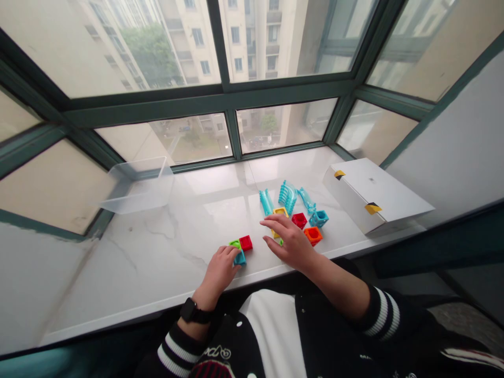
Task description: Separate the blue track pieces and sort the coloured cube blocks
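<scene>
My left hand (222, 268) curls round a small cluster of blocks on the marble sill. In that cluster a green block (235, 244) touches a red block (245, 242), with a blue block (240, 258) on the near side, partly behind my fingers. My right hand (289, 241) hovers with fingers apart beside the loose pieces, hiding part of the yellow blocks (281, 211). Close by are a second red block (299, 220), an orange block (313, 235) and another blue block (318, 218). Under the right hand a bit of green shows.
Behind the blocks lie a curved blue track piece (287, 196), a straighter one (266, 202) and a third track piece (306, 200). A white box (378, 191) stands at the right, a clear plastic bin (142, 186) at the left. Windows (275, 126) border the sill's back.
</scene>
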Action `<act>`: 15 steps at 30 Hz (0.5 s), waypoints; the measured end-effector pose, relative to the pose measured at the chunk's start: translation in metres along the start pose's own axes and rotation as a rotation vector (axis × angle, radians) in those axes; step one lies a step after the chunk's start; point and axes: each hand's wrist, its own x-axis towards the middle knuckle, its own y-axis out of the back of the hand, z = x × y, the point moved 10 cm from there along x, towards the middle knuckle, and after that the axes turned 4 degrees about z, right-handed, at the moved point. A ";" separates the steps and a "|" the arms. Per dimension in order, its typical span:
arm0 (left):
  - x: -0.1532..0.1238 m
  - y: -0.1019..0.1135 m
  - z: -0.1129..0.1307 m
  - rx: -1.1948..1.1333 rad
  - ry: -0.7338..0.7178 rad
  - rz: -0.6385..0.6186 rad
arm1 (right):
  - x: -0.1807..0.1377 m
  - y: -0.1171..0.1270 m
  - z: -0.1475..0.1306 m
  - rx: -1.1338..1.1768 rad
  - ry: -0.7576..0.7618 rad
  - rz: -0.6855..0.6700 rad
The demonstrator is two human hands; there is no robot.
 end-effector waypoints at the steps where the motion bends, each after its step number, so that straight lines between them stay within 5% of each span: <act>1: 0.000 0.000 -0.001 -0.001 0.012 0.004 | -0.001 -0.001 0.000 0.005 -0.002 -0.003; 7: -0.003 -0.007 -0.011 -0.006 0.068 -0.010 | -0.011 -0.024 -0.010 0.078 0.010 -0.124; 15: -0.011 -0.012 -0.006 -0.128 -0.009 -0.093 | -0.039 -0.130 0.011 -0.150 -0.090 -0.557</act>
